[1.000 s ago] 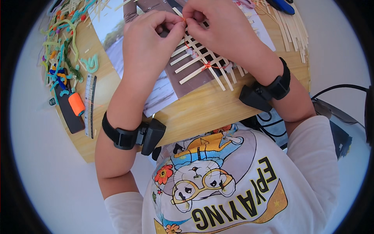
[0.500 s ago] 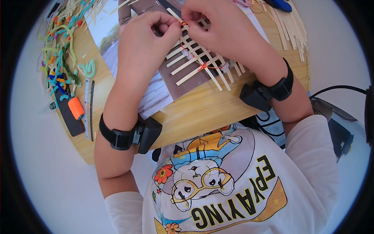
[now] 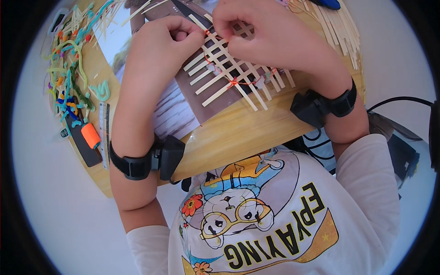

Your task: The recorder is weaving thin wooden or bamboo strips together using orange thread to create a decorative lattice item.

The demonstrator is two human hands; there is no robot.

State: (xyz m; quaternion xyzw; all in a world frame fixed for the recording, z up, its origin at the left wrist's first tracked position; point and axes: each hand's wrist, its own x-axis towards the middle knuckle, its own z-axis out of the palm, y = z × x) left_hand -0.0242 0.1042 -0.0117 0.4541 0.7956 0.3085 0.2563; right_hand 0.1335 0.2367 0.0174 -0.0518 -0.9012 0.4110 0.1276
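Observation:
A lattice of pale wooden strips (image 3: 223,62) lies on the wooden table, its crossing strips sticking out at the near side. Orange-red thread (image 3: 234,82) is knotted at a crossing near its front, and small pale tufts hang along the thread's line. My left hand (image 3: 158,50) is closed in a pinch at the lattice's far left edge, right by another orange knot. Close beside it, my right hand (image 3: 266,39) pinches over the lattice, with the orange thread running between the two sets of fingertips. The right fingers hide part of the lattice.
Beneath the lattice lies a large printed picture sheet (image 3: 176,107). At the left are coloured pipe cleaners (image 3: 68,59), an orange spool (image 3: 90,135), a ruler (image 3: 103,133) and a dark flat case (image 3: 91,155). Loose wooden strips (image 3: 337,32) and a blue-handled tool (image 3: 329,3) lie at the far right.
My hands have drawn slightly apart, the left moving left and the right shifting right. The thread now stretches between them. The lattice and picture sheet appear a little further left and nearer.

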